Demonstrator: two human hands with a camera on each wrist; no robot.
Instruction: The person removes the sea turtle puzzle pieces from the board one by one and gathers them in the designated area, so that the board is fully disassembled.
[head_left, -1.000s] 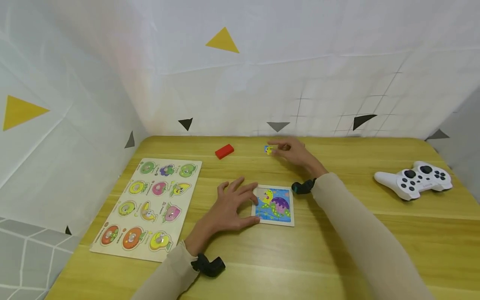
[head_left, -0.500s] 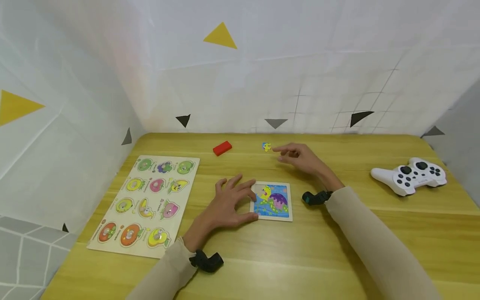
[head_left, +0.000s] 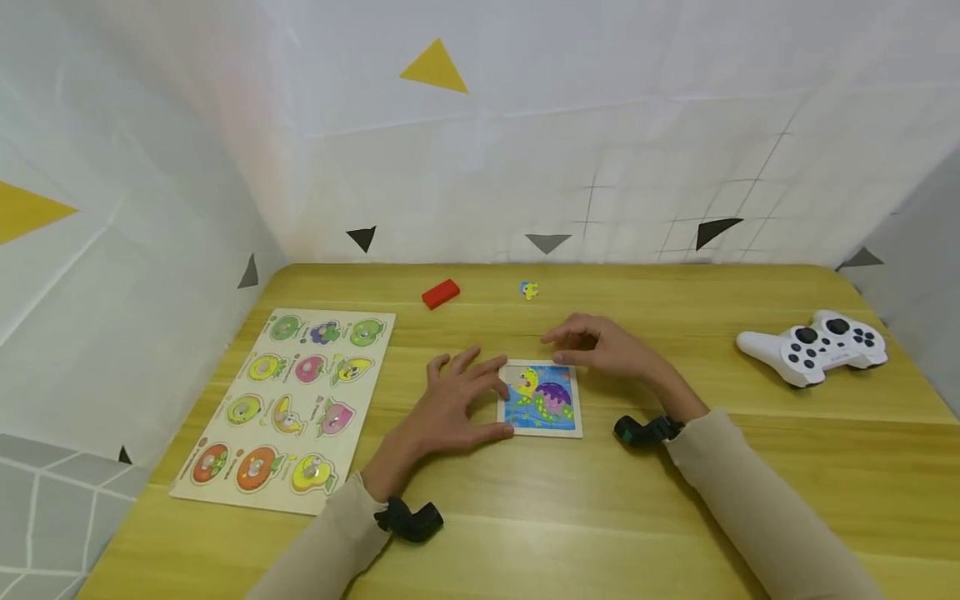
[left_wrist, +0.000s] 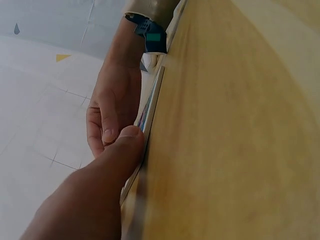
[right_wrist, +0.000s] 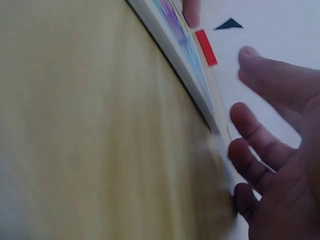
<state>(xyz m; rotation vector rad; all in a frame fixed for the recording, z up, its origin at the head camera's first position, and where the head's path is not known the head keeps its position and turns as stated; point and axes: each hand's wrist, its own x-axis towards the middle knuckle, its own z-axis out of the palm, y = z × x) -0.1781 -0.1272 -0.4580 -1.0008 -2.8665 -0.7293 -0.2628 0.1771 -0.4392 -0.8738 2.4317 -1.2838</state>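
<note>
A small framed turtle jigsaw puzzle (head_left: 539, 432) lies flat on the table, with a pale patch at its upper left. My left hand (head_left: 450, 408) rests at its left side, thumb and index fingertips touching the frame while the other fingers spread. In the left wrist view the left thumb (left_wrist: 112, 160) lies along the frame's edge. Over the puzzle's upper right corner hovers my right hand (head_left: 611, 346), fingers loosely bent; the right wrist view shows nothing between its fingers (right_wrist: 267, 80). A yellow and blue jigsaw piece (head_left: 529, 290) lies by itself near the back edge.
At the left lies a wooden fruit peg board (head_left: 306, 350). A red block (head_left: 441, 293) sits near the table's back edge, and a white game controller (head_left: 813, 350) at the right. Pale cloth walls with printed triangles stand behind and to the sides.
My right hand has drawn back from beside the loose jigsaw piece towards the puzzle, and the piece stays on the table. The left hand keeps its place; the head view shifts slightly.
</note>
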